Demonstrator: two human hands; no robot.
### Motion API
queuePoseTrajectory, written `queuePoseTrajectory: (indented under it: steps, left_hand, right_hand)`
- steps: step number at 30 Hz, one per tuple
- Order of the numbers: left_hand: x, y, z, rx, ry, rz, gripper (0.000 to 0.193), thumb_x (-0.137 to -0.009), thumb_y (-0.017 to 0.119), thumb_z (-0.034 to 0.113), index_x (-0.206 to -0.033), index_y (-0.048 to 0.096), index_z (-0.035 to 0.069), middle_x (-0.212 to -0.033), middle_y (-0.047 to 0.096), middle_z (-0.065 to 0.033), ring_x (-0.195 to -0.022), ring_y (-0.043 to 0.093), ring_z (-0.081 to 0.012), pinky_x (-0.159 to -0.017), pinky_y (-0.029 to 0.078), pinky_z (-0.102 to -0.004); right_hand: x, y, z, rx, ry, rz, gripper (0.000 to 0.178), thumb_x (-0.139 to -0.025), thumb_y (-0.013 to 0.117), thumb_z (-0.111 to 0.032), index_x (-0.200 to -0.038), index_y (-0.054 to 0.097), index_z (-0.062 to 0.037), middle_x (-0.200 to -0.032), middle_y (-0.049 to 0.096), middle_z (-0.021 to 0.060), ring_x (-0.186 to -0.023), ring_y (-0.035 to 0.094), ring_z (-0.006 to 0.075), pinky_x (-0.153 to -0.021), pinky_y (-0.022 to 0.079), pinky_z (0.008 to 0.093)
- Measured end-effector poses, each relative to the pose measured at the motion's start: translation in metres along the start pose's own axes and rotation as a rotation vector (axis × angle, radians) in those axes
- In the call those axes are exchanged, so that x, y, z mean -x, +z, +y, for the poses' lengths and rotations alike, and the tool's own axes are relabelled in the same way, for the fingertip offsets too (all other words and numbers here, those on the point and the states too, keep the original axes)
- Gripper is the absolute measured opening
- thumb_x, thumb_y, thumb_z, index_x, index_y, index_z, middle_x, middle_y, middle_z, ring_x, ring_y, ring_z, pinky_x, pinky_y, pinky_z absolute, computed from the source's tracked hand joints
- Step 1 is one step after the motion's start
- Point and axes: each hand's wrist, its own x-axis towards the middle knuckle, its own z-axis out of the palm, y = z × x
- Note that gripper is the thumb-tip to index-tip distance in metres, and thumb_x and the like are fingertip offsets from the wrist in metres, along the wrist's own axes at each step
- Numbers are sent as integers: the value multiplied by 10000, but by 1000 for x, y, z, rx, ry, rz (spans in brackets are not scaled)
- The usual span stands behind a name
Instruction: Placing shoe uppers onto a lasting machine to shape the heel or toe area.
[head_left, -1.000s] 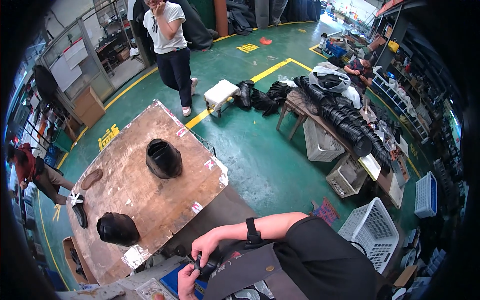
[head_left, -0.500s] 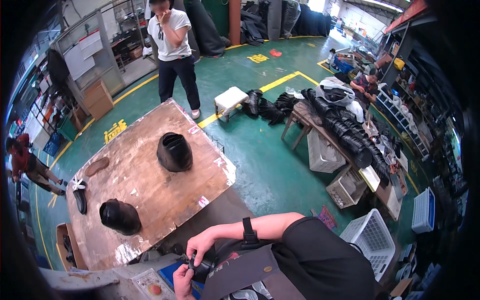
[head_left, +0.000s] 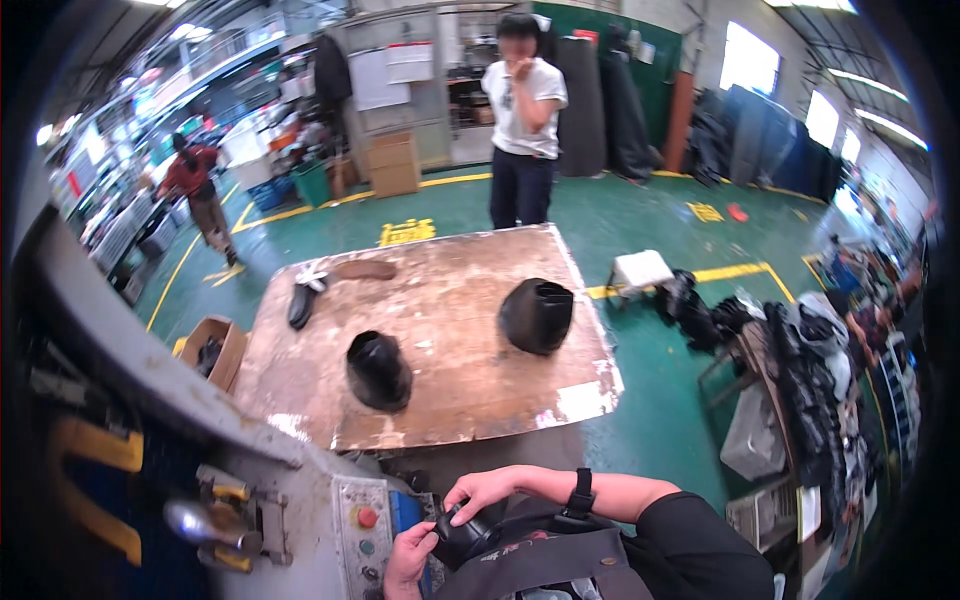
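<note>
Close to my body, my left hand (head_left: 410, 553) and my right hand (head_left: 480, 492) are closed on one glossy black leather piece (head_left: 460, 540), which looks like a shoe upper. My right fingers pinch its top and the left ones grip its near left edge; part of it is hidden by my hands and apron. Beyond them, on a worn wooden table (head_left: 460, 400), stand two nested black leather bundles, one nearer (head_left: 380, 372) and one farther right (head_left: 537, 318). At its far left lie a black shoe (head_left: 301, 303) with a white tie and a brown sole (head_left: 364, 270).
A machine with a red button (head_left: 366, 517) and a metal form (head_left: 205, 524) stands at my left. A person in a white shirt (head_left: 524, 110) is behind the table, another in red (head_left: 195, 180) far left. A white stool (head_left: 642, 270) and a laden bench stand right.
My view has swung left and up, so the table appears farther right and more of the machine shows. Both hands stay on the black leather piece.
</note>
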Motion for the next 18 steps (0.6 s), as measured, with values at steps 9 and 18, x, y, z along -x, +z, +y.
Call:
queuePoseTrajectory:
  steps: [9, 18]
  left_hand:
    - [79, -10, 5, -87, 148, 407, 166, -838, 619, 46, -993, 601, -8, -877, 624, -5, -818, 566, -73, -770, 450, -228]
    - [164, 53, 115, -749, 521, 1051, 301, -707, 718, 19, -1001, 654, 28, -990, 638, -64, -953, 579, -145, -871, 440, -283]
  right_hand:
    - [-81, -17, -39, -87, -54, -524, 274, -869, 621, -189, -1070, 594, -4, -948, 621, -9, -894, 518, 58, -804, 427, 242]
    - [-136, -12, -185, -6, -453, -510, 196, -772, 711, -105, -930, 641, -12, -861, 596, 8, -851, 548, 91, -754, 436, 244]
